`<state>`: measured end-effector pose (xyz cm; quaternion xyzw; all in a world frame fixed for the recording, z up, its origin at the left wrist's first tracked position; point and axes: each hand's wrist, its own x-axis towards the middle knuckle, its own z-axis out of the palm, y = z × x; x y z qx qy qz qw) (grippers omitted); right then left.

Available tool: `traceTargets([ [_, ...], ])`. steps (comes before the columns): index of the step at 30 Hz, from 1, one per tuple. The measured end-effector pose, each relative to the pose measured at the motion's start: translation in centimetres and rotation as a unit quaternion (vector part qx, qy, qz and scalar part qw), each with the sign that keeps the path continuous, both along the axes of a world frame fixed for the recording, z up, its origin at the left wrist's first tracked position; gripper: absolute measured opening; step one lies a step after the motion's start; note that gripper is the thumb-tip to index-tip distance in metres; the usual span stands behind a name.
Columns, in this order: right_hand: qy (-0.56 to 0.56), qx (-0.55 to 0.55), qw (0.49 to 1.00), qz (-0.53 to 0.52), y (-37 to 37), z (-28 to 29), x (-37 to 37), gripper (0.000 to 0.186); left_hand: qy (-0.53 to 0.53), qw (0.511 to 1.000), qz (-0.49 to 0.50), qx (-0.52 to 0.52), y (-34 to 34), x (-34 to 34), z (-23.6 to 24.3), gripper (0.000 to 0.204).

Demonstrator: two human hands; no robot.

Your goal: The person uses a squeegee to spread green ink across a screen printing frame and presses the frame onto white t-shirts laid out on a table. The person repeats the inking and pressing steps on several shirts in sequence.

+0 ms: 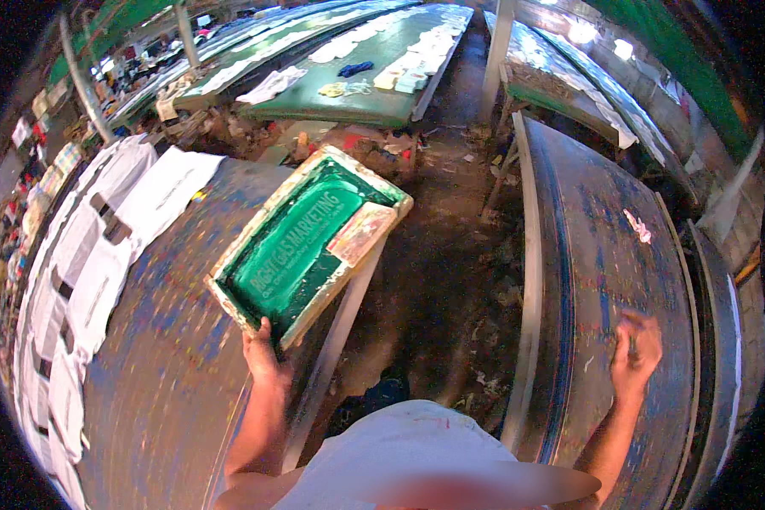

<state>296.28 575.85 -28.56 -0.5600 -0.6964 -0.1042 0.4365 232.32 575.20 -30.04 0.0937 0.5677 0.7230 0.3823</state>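
My left hand [266, 359] grips the near corner of a screen-printing frame [229, 308], its thumb over the rim. The frame is tilted above the left table and has a green mesh [302, 225] with pale lettering. A squeegee block [364, 235], stained with ink, lies inside it against the right side. Over the right-hand table, my right hand [636, 353] is raised with loosely bent fingers, slightly blurred, and nothing shows in it.
White shirts [102, 297] lie in rows along the far left of the ink-spotted left table [170, 348]. A dark aisle [433, 314] runs between it and the right table [603, 280], where a small pink scrap [637, 226] lies. Beyond stands a green table [348, 102] with white pieces and posts.
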Motion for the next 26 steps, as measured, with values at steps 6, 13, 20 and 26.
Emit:
traceTargets([
  [6,-0.078,0.198,0.977,0.017,17.0,11.4,-0.7,0.021,0.059,0.995,0.044,-0.060,14.5,-0.4,-2.6,0.039],
  [13,-0.026,0.157,0.969,0.187,40.9,13.1,-8.3,0.028,0.013,0.998,0.061,-0.009,29.7,2.2,-7.5,0.040],
  [20,0.429,-0.389,0.746,0.328,63.4,-12.4,-28.4,0.091,0.050,0.998,0.033,0.004,36.3,-3.2,-10.3,0.037],
  [26,0.446,-0.508,0.433,0.596,74.1,-23.3,-34.5,0.102,0.124,0.990,0.054,-0.034,41.8,-2.7,-12.0,0.060],
])
